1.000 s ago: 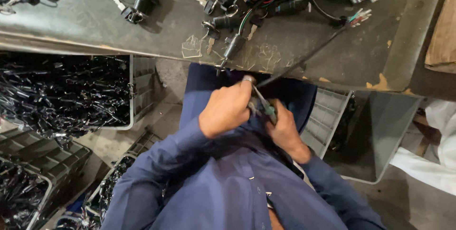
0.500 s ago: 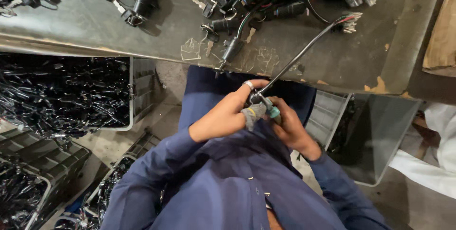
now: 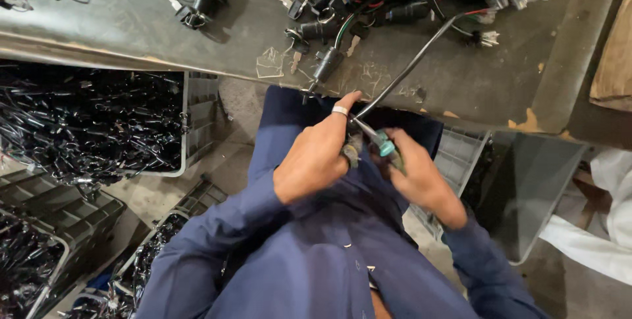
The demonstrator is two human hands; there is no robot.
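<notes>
left hand (image 3: 316, 158): closed round a small grey metal part (image 3: 349, 154), over the lap just below the grey metal workbench (image 3: 461, 88) edge | right hand (image 3: 415, 177): gripping a green-handled screwdriver (image 3: 382, 142), tip now tucked in against the part | change: thin black cable (image 3: 411, 65) dropped lower, hands pulled closer together, so looks like he's mid-fastening.

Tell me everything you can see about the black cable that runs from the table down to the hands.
The black cable is thin, round and smooth, probably rubber or plastic sheathed. Its far end lies on the grey table, where red and green wires and a clear plastic connector show. From there it runs straight and taut, slanting over the table edge to the hands. The left hand and right hand meet around its near end, beside a green-handled tool.
</notes>
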